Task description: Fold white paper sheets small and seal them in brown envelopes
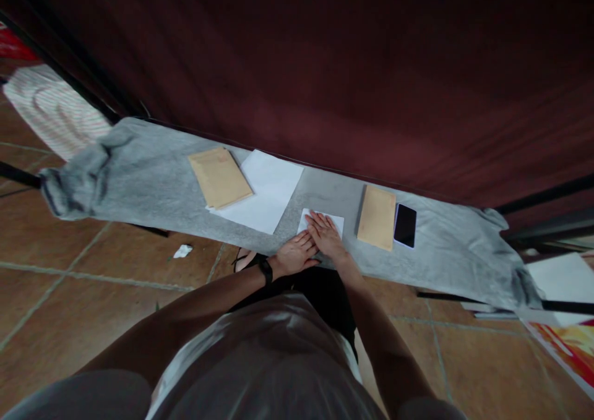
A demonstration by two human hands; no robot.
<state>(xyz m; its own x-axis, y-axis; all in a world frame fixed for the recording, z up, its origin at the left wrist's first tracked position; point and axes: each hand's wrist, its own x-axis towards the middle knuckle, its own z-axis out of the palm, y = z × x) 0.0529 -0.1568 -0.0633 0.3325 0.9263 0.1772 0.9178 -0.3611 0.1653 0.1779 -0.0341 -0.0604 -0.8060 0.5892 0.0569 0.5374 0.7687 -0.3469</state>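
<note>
My left hand (297, 255), with a black band (266, 272) at its wrist, lies flat at the front edge of the cloth. Its fingertips reach the near left part of a small folded white paper (338, 223). My right hand (326, 235) rests flat on the same paper, fingers stretched out and meeting those of my left hand. The two hands cover much of the paper. To their right lie a stack of brown envelopes (377, 217) and a phone (405, 226) with a dark screen. Large white sheets (271, 191) lie to the left, partly under more brown envelopes (220, 177).
A grey cloth (153, 182) covers the narrow table. Behind it hangs a dark red curtain (325, 67). A crumpled white scrap (182, 251) lies on the tiled floor (116, 296). Striped fabric (58, 104) is at far left, white papers (563, 281) at far right.
</note>
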